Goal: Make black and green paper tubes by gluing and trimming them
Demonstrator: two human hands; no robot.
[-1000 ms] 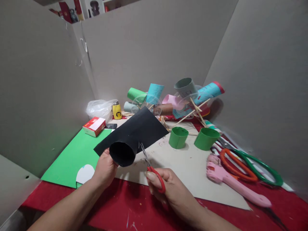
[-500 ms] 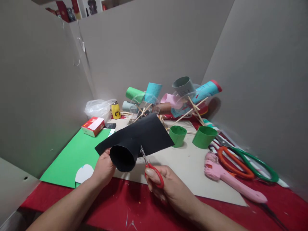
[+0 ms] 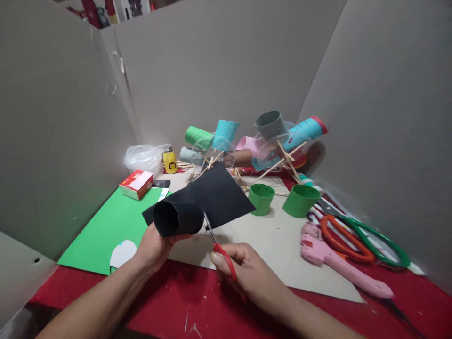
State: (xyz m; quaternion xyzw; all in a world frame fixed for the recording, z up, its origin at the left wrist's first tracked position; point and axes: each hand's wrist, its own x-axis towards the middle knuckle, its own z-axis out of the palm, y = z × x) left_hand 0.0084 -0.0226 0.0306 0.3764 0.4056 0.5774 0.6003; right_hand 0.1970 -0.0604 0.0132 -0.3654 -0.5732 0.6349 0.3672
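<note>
Since half second ago, black paper (image 3: 216,195) turned so rolled end is faced left and wound tighter. It is held above near table (image 3: 197,306), centre.
Left hand (image 3: 153,247): fingers curled round roll from below.
Scissors (image 3: 216,239) gripped in right hand (image 3: 247,273), fingers closed through red handles. Blades kept at roll's right edge; cut judged barely advanced.

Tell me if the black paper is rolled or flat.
Partly rolled: the black paper forms an open tube in the left hand; its far part spreads flat.

A craft booth: grey cardboard walls (image 3: 219,66) around a red table (image 3: 197,306) strewn with paper tubes (image 3: 226,134), scissors (image 3: 356,235) and card (image 3: 106,230).
</note>
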